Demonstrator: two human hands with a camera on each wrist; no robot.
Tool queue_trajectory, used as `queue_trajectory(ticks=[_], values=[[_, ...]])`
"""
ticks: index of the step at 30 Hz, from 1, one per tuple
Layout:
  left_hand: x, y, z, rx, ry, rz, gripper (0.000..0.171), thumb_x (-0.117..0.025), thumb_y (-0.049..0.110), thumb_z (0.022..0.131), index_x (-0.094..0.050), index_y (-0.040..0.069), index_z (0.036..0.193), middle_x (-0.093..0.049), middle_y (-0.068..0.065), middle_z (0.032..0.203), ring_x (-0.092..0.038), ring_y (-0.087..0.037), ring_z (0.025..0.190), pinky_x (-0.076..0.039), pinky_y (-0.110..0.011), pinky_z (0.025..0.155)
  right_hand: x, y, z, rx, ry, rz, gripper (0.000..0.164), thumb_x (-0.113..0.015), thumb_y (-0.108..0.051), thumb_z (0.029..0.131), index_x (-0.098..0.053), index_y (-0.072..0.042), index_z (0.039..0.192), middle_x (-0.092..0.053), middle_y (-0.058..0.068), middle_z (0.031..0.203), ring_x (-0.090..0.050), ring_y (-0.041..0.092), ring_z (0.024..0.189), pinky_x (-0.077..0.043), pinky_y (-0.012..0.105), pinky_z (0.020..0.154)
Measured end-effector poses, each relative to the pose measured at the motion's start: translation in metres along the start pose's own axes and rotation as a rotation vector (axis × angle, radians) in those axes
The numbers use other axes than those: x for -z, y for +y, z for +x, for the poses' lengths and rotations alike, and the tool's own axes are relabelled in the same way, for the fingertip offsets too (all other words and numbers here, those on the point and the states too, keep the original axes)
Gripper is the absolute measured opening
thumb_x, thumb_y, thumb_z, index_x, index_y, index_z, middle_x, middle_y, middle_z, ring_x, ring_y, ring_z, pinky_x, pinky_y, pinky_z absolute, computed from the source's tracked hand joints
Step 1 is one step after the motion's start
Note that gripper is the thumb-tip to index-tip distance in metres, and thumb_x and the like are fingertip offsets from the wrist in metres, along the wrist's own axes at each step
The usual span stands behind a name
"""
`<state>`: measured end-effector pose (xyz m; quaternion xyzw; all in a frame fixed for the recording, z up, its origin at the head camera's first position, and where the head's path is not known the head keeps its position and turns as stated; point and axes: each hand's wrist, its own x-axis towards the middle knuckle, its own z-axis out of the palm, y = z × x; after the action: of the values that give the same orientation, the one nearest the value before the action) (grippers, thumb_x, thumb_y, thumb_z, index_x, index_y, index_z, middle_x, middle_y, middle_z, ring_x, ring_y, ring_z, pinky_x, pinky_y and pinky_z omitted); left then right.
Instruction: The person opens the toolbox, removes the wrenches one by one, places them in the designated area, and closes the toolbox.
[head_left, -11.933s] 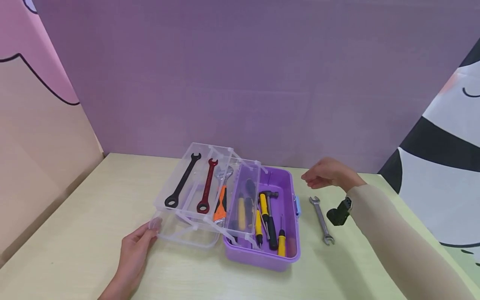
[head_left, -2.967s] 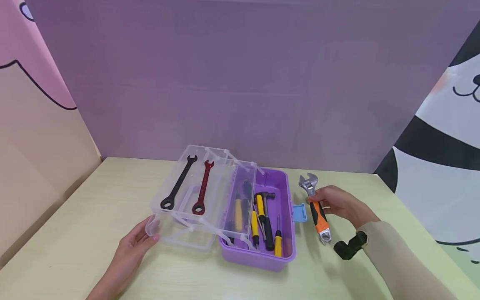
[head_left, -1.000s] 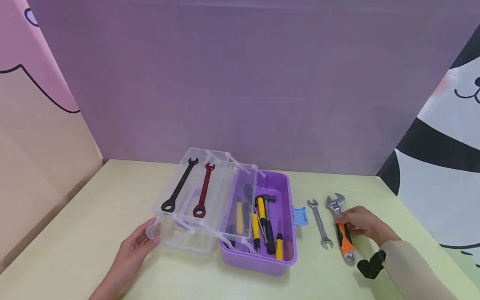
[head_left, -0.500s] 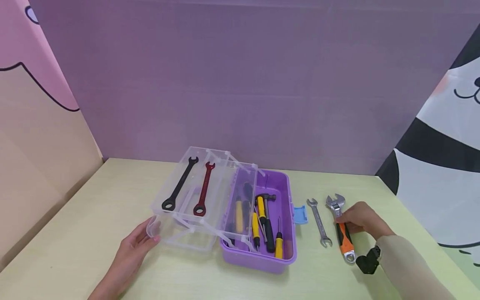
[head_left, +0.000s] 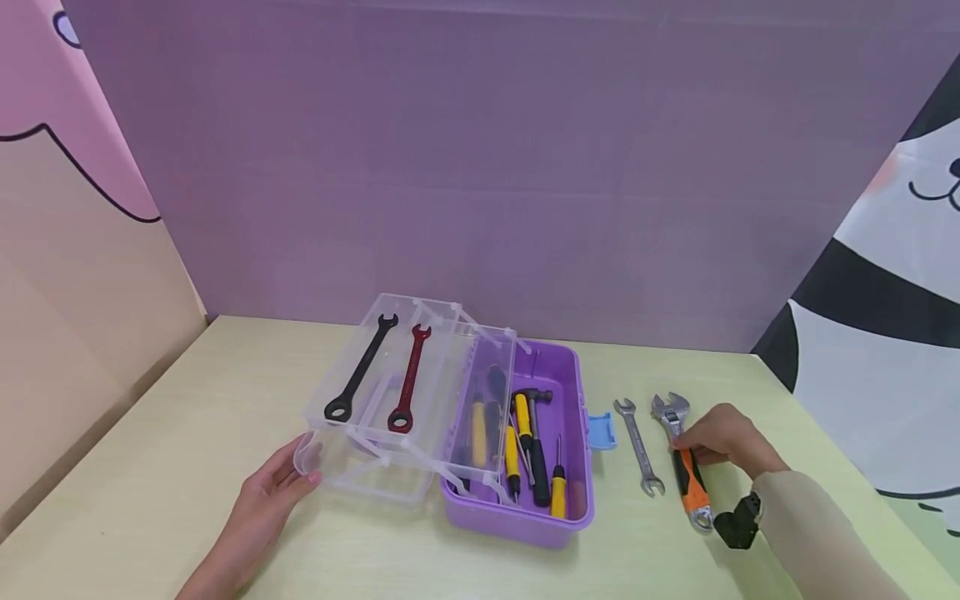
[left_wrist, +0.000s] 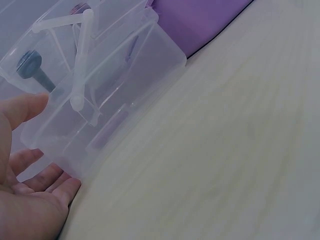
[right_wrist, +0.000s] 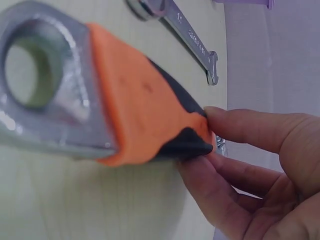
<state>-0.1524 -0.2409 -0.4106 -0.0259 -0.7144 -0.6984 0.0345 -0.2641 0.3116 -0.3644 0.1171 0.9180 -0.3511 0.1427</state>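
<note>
Nearest me, my left grip (head_left: 266, 497) pinches the corner of the clear lid (head_left: 405, 479). Well apart at its 3 o'clock, my right grip (head_left: 729, 437) is clamped on the adjustable wrench (head_left: 687, 475), which lies toward 9, long axis 11 to 5. Past it, around 10, the silver spanner (head_left: 640, 447) lies nearly parallel on the desk (head_left: 187, 417).

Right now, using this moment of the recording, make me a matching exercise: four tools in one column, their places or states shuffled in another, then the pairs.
Tools:
1. adjustable wrench
2. red wrench
3. hammer
4. silver wrench

Places or states:
A. inside the purple toolbox
B. lying on the table, not held
C. held in the right hand
D. in the clear tray

Pairs: 1-C, 2-D, 3-A, 4-B
</note>
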Motion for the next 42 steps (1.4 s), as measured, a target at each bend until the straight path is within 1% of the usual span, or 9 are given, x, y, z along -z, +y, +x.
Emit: queue_trajectory(ticks=[12, 24, 26, 29, 31, 33, 36, 40, 42], values=[[0.0, -0.001, 0.0, -0.017, -0.008, -0.006, 0.06, -0.056, 0.006, 0.094, -0.027, -0.007, 0.145, -0.028, -0.031, 0.148, -0.048, 0.016, 0.109, -0.044, -0.005, 0.091, 0.0, 0.002, 0.002, -0.035, 0.018, -0.029, 0.033, -0.078, -0.017, 0.076, -0.062, 0.01, 0.086, -0.056, 0.005, 0.069, -0.057, 0.013, 0.06, -0.057, 0.025, 0.06], [0.001, -0.004, 0.002, -0.029, 0.005, -0.008, 0.059, -0.056, 0.005, 0.094, -0.029, -0.007, 0.145, -0.03, -0.028, 0.146, -0.049, 0.015, 0.11, -0.045, -0.006, 0.091, 0.005, -0.001, -0.002, 0.048, -0.018, -0.057, 0.03, -0.074, -0.017, 0.079, -0.066, 0.01, 0.089, -0.058, 0.003, 0.072, -0.056, 0.014, 0.063, -0.058, 0.027, 0.063], [0.001, -0.004, 0.002, -0.026, 0.004, -0.011, 0.059, -0.057, 0.005, 0.094, -0.029, -0.006, 0.145, -0.037, -0.02, 0.144, -0.049, 0.015, 0.11, -0.045, -0.006, 0.091, 0.007, -0.003, -0.003, 0.053, -0.025, -0.041, 0.026, -0.073, -0.015, 0.079, -0.067, 0.009, 0.089, -0.058, 0.002, 0.072, -0.055, 0.013, 0.063, -0.058, 0.026, 0.064], [0.001, -0.005, 0.001, -0.04, 0.0, -0.031, 0.059, -0.057, 0.004, 0.093, -0.029, -0.008, 0.144, -0.051, 0.004, 0.133, -0.05, 0.014, 0.11, -0.045, -0.007, 0.091, 0.011, -0.006, -0.004, 0.073, -0.046, -0.016, 0.025, -0.07, -0.012, 0.082, -0.068, 0.011, 0.091, -0.06, 0.001, 0.073, -0.055, 0.014, 0.064, -0.059, 0.027, 0.066], [0.001, -0.005, 0.001, -0.052, -0.004, -0.045, 0.059, -0.057, 0.003, 0.093, -0.029, -0.009, 0.144, -0.055, 0.019, 0.122, -0.051, 0.013, 0.11, -0.046, -0.007, 0.091, 0.013, -0.009, -0.004, 0.088, -0.057, -0.01, 0.025, -0.068, -0.012, 0.083, -0.067, 0.011, 0.093, -0.061, 0.001, 0.074, -0.056, 0.014, 0.066, -0.059, 0.028, 0.068], [0.001, -0.005, 0.0, -0.059, -0.007, -0.052, 0.059, -0.057, 0.002, 0.093, -0.029, -0.009, 0.144, -0.055, 0.025, 0.116, -0.051, 0.012, 0.11, -0.046, -0.007, 0.091, 0.015, -0.012, -0.004, 0.106, -0.069, -0.011, 0.026, -0.066, -0.011, 0.084, -0.066, 0.012, 0.096, -0.062, 0.002, 0.075, -0.057, 0.014, 0.066, -0.059, 0.029, 0.068], [0.0, -0.003, 0.001, -0.04, 0.001, -0.03, 0.059, -0.058, 0.004, 0.093, -0.03, -0.007, 0.144, -0.055, 0.007, 0.129, -0.051, 0.013, 0.11, -0.046, -0.007, 0.091, 0.015, -0.019, -0.003, 0.131, -0.077, -0.011, 0.027, -0.066, -0.011, 0.085, -0.065, 0.013, 0.097, -0.062, 0.001, 0.075, -0.058, 0.013, 0.066, -0.059, 0.029, 0.068], [0.0, -0.001, 0.001, 0.001, 0.002, -0.011, 0.061, -0.057, 0.007, 0.094, -0.028, -0.005, 0.146, -0.035, -0.026, 0.146, -0.05, 0.015, 0.109, -0.044, -0.006, 0.092, 0.015, -0.03, -0.004, 0.15, -0.095, 0.003, 0.026, -0.065, -0.011, 0.087, -0.064, 0.013, 0.098, -0.061, 0.001, 0.073, -0.058, 0.012, 0.064, -0.06, 0.03, 0.068], [0.0, 0.0, 0.001, 0.012, -0.002, -0.009, 0.061, -0.057, 0.007, 0.094, -0.027, -0.004, 0.146, -0.029, -0.03, 0.148, -0.049, 0.016, 0.109, -0.044, -0.005, 0.092, 0.014, -0.037, -0.005, 0.156, -0.104, 0.005, 0.027, -0.064, -0.012, 0.087, -0.064, 0.012, 0.1, -0.061, 0.001, 0.073, -0.058, 0.011, 0.064, -0.059, 0.029, 0.068]])
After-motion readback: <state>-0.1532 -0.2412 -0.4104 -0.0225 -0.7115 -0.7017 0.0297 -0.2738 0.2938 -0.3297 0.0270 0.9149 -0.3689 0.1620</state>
